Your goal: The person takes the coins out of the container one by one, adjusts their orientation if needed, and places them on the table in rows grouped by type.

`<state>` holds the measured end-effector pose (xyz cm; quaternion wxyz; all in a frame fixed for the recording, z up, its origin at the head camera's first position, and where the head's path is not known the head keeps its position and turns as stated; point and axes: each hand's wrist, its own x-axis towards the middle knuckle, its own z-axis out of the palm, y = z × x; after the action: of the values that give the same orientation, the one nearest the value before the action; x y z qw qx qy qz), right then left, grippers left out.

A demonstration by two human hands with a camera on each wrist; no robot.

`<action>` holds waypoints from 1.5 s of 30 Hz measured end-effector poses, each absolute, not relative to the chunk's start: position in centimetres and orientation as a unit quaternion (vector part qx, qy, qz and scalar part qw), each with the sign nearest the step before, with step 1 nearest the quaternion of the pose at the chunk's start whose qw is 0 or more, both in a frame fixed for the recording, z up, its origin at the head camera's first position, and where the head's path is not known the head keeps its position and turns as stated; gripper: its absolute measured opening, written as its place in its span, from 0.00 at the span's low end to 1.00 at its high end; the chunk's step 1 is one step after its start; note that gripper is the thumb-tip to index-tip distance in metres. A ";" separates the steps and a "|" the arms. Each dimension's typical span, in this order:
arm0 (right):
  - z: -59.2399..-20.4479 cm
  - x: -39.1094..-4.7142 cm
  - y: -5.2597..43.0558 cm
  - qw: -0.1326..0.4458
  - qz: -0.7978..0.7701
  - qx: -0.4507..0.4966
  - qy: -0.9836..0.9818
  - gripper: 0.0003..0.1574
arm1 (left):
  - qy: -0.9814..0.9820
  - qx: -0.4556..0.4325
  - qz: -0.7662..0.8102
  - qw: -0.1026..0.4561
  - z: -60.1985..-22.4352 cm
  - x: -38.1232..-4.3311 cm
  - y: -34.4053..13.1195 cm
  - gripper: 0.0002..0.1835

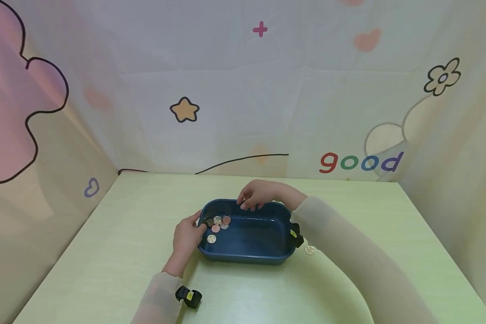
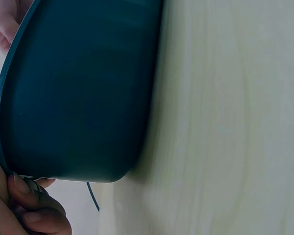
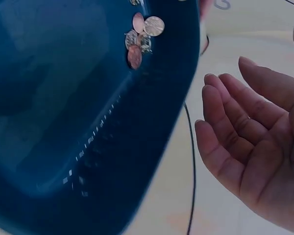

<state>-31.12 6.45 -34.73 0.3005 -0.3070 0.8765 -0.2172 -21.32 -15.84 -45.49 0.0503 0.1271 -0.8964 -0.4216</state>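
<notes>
A blue rectangular basin (image 1: 255, 245) with rounded corners stands on the table. Several silver and copper-coloured coins (image 1: 217, 220) lie at its left end, most of them bunched together, and one silver coin (image 1: 212, 239) lies a little nearer the front. My left hand (image 1: 188, 236) grips the basin's left rim; the left wrist view has its fingers (image 2: 44, 218) bent at the edge. Over the far rim hovers my right hand (image 1: 261, 193). In the right wrist view its fingers (image 3: 230, 164) are loosely bent beside the basin wall, with nothing held in the palm.
One gold-coloured coin (image 1: 309, 250) lies on the light green table (image 1: 243, 292), just right of the basin. A printed cloth backdrop (image 1: 227, 135) hangs behind the table and along both sides. Black wrist cameras are worn on both sleeves.
</notes>
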 end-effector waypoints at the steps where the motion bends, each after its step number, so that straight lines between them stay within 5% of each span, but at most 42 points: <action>1: -35.0 -31.2 6.1 0.304 -0.216 -0.308 0.875 0.24 | -0.896 0.129 -0.423 0.049 -45.5 -21.3 -15.8 0.30; 27: -41.9 -31.0 0.8 0.307 -0.134 -0.277 0.901 0.23 | -0.898 0.125 -0.418 0.050 -45.7 -21.2 -15.8 0.30; 36: -42.6 -30.9 0.5 0.275 -0.132 -0.283 0.909 0.06 | -0.897 0.129 -0.419 0.051 -45.5 -21.3 -15.9 0.30; 45: -43.0 -30.9 0.3 0.252 -0.118 -0.294 0.914 0.06 | -0.899 0.136 -0.413 0.048 -45.4 -21.4 -15.9 0.30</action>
<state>-30.88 0.32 -43.02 0.2525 -0.2940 0.9142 -0.1184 -21.39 -15.86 -45.41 0.0480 0.1363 -0.8990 -0.4134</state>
